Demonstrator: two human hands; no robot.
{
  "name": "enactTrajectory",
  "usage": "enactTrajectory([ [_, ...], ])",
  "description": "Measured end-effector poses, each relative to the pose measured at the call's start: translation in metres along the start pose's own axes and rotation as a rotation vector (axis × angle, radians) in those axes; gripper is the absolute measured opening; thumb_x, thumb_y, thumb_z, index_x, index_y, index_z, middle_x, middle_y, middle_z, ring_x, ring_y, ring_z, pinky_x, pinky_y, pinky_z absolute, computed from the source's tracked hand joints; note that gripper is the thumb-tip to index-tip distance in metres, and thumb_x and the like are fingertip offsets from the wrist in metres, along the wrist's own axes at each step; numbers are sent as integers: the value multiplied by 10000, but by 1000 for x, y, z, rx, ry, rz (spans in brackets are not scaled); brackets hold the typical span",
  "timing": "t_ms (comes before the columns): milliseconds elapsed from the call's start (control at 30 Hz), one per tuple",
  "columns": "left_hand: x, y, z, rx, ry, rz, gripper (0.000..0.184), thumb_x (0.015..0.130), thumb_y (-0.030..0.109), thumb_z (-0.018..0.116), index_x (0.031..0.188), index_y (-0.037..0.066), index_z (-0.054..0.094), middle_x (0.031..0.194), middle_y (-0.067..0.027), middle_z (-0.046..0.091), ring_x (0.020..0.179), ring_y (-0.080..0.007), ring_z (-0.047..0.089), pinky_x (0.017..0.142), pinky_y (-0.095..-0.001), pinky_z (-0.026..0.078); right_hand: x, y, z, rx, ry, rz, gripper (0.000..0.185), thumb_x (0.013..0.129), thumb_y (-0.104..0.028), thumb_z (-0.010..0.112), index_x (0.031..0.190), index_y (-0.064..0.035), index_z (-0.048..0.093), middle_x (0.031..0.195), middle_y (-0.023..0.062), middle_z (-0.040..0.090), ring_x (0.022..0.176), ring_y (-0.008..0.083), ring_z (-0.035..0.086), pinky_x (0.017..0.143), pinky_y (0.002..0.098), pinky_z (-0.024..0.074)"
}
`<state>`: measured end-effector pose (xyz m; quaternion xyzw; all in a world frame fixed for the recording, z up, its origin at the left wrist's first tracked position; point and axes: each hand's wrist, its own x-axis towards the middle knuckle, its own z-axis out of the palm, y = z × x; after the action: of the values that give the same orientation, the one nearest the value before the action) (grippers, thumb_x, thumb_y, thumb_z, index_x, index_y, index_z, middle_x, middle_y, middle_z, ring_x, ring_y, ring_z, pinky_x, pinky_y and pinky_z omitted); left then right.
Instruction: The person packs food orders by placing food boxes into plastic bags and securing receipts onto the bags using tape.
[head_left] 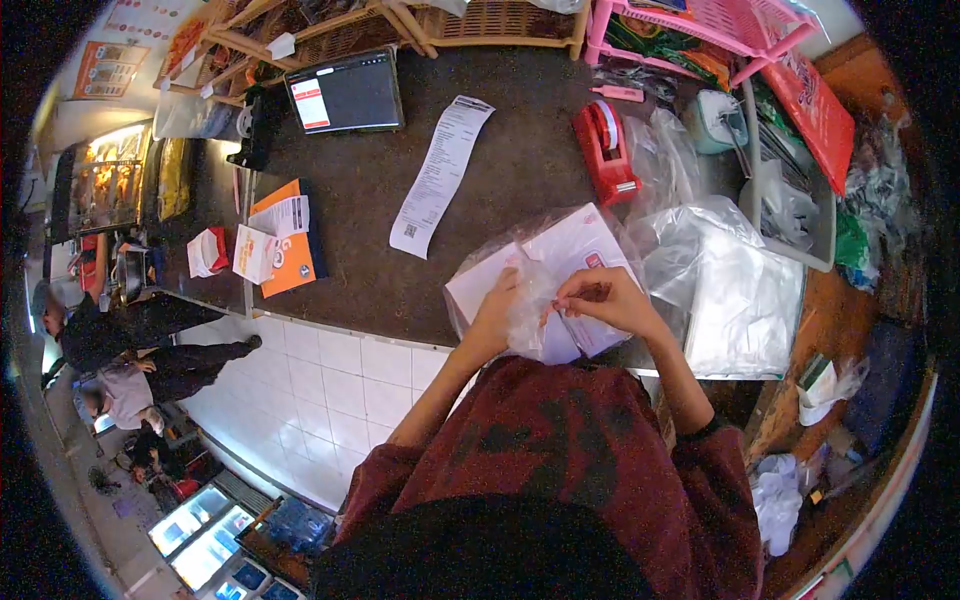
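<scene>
A clear plastic bag with white boxes inside lies at the counter's front edge, against my body. My left hand is closed on the bunched plastic at the near side of the bag. Close beside it, my right hand is closed in a pinch over the gathered plastic. A small reddish bit shows by its fingertips, too small to name. The boxes carry red and dark print. Parts of the boxes are hidden by my hands and the crumpled plastic.
A long printed receipt and a tablet lie beyond the bag. To the right are a red tape dispenser, a stack of clear bags and a grey bin. Orange packaging is left. People stand far left.
</scene>
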<state>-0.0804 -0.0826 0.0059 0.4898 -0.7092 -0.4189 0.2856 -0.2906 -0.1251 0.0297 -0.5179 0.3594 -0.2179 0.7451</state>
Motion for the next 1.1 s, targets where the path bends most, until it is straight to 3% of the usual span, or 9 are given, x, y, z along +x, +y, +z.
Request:
enactTrajectory([
  [67, -1, -2, -2, 8, -5, 90, 229, 749, 153, 647, 919, 34, 549, 797, -71, 594, 679, -175, 591, 628, -291, 482, 0, 1, 0, -2, -11, -20, 102, 786, 23, 567, 881, 34, 602, 852, 72, 609, 771, 115, 574, 681, 232, 470],
  [133, 2, 6, -8, -116, 14, 96, 304, 634, 144, 675, 907, 56, 576, 998, -123, 537, 990, -331, 450, 864, -377, 372, -1, -3, -1, 7, -20, 0, 104, 783, 26, 566, 880, 33, 603, 863, 76, 609, 783, 117, 576, 689, 237, 473],
  [267, -3, 4, -2, -357, -52, -246, 298, 636, 137, 675, 907, 59, 578, 997, -121, 538, 996, -329, 445, 869, -387, 365, 0, -1, 0, 43, -6, -15, 104, 770, -36, 601, 863, 8, 615, 808, 54, 629, 742, 123, 590, 699, 250, 478],
  [333, 0, 3, -5, -152, -2, 54, 305, 630, 127, 679, 910, 64, 579, 996, -117, 538, 1003, -324, 441, 866, -385, 367, 0, -5, 1, -145, 0, -46, 86, 768, -27, 601, 844, 12, 609, 805, 53, 622, 755, 120, 585, 699, 249, 476],
  [433, 0, -1, -3, -179, 5, 119, 317, 623, 122, 683, 915, 61, 575, 1012, -118, 530, 1010, -324, 432, 864, -376, 367, 0, -7, 3, -28, 21, -73, 70, 764, -25, 606, 823, 12, 604, 805, 53, 613, 773, 114, 580, 700, 243, 471],
  [533, -3, 1, -4, 28, 19, 64, 303, 688, 248, 679, 917, 80, 575, 874, -122, 588, 823, -275, 584, 758, -351, 457, -1, -3, 4, -8, 33, -29, 64, 759, -24, 611, 812, 11, 602, 809, 49, 606, 797, 111, 576, 709, 238, 465],
  [733, -5, 8, -3, -216, -80, -242, 319, 634, 104, 657, 938, 56, 573, 1040, -136, 518, 1020, -337, 428, 912, -397, 323, -2, 0, 4, -41, 22, -50, 105, 761, 16, 602, 866, 22, 590, 838, 58, 612, 799, 102, 577, 731, 233, 465],
  [867, -12, -11, 7, -47, -127, -189, 320, 651, 92, 631, 964, 55, 576, 1029, -150, 529, 1030, -350, 435, 931, -398, 314, -3, -1, 10, -75, 73, -40, 104, 766, 3, 607, 867, 18, 594, 830, 48, 608, 781, 96, 572, 709, 227, 460],
  [1100, -9, -1, 16, -192, 89, -160, 284, 655, 56, 615, 938, 63, 589, 1006, -142, 542, 966, -343, 486, 910, -415, 341, -6, -2, 15, -91, 190, -108, 85, 774, -3, 597, 858, 9, 588, 807, 28, 589, 715, 77, 551, 642, 215, 451],
])
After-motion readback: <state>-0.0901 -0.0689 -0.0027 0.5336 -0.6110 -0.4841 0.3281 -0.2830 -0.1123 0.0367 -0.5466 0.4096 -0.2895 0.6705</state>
